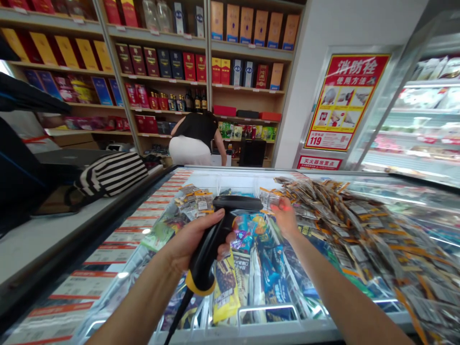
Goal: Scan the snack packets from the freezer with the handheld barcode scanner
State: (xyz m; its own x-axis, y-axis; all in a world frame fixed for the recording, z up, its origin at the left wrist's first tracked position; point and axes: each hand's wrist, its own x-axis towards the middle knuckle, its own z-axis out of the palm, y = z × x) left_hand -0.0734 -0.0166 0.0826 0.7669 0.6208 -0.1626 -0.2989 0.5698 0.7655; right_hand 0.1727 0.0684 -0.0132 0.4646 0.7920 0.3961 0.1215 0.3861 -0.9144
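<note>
1. Along the upper left and top centre of the frame, wall shelves [208, 52] carry rows of boxes and bottles; in front of them, a person [196, 136] bends forward.
2. Across the lower centre, an open chest freezer [72, 254] shows bright wrapped goods, among them a yellow wrapper [227, 294], between white wire dividers.
3. From the centre right to the lower right corner sprawls a heap of small sachets [359, 239] with orange edges, overlapping loosely; they look light and slick, likely to slide if one is tugged from underneath.
4. Mid-frame, the left hand [189, 237] wraps its fingers round the handle of a black barcode scanner [206, 254], thumb high near the head. It should feel stiff and fairly light, best held there by the grip, clear of the yellow collar, with the cable [178, 314] trailing to the bottom edge.
5. Just right of the scanner's head, the right hand [285, 218] pinches one packet [268, 199] by its right end, a red glow on the fingertips. It probably weighs little, thin and bendy with a slippery film; an edge hold suits it, leaving its face uncovered.
</note>
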